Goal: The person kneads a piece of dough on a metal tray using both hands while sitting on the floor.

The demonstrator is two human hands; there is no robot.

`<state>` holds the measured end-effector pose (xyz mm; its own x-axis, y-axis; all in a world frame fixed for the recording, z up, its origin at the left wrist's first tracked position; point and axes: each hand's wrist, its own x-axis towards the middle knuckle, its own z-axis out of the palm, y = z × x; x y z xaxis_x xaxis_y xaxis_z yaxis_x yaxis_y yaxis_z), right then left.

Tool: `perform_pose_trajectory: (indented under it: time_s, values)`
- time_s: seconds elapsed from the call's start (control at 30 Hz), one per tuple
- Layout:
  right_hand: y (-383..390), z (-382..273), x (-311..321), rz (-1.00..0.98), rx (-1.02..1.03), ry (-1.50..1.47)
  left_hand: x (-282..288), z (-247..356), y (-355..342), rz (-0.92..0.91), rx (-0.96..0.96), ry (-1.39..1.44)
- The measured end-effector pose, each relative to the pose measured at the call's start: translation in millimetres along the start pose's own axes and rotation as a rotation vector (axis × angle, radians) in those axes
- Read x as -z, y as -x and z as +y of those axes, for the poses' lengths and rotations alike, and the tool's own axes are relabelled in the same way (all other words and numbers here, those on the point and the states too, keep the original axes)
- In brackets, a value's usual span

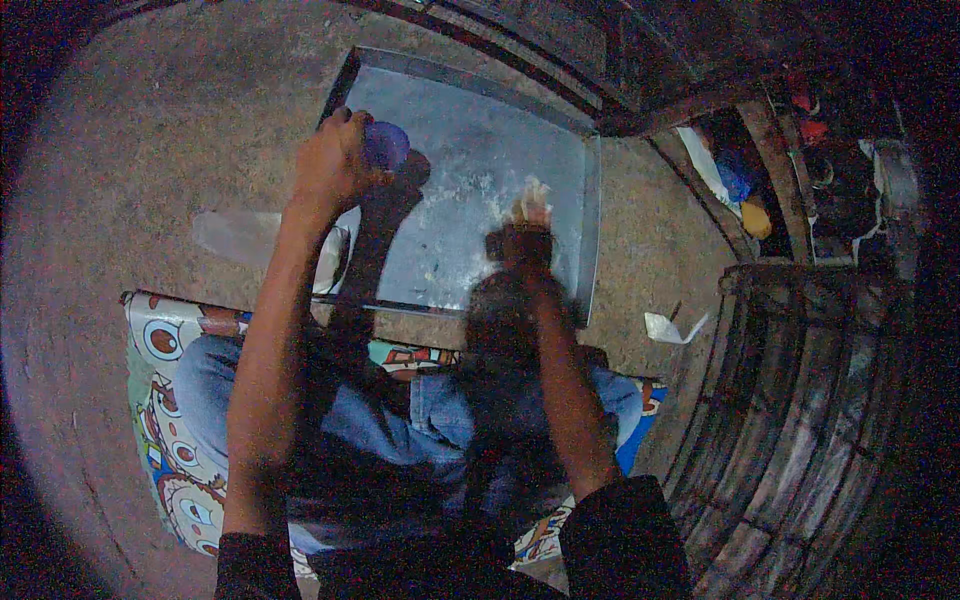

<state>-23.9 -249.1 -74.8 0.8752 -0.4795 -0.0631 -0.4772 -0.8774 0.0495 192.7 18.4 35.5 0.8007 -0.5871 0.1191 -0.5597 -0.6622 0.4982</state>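
Note:
A shallow grey metal tray [450,105] lies on the floor before me. White powdery residue [450,195] is smeared across its middle. At its left edge, my left hand [333,165] is closed on a round purple object [388,146], perhaps a small cup or lid; its far side is hidden by my fingers. Over the tray's right part is my right hand [524,238], blurred by motion. Something whitish [538,190] shows at its fingertips, but how the fingers are placed is unclear. A translucent, bag-like thing [235,233] lies left of the tray, partly behind my left forearm.
A slatted bench [790,390] stands at the right. A white scrap [675,328] lies on the floor beside it. Wooden beams [690,108] run along the far right, with blue [735,176] and yellow [755,220] items among them. A cartoon-printed mat [160,335] is under my legs.

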Motion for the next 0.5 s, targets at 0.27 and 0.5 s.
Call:
perform_pose_trajectory:
  time_s: [0.27, 0.5]
  values:
    - [-15, 54, 3, 0.173, -0.12, -0.127, -5, 0, 2, 0.033, -0.006, -0.003]
    - [-11, 10, -3, 0.268, 0.049, -0.403, -6, -7, -1, 0.027, 0.01, -0.031]
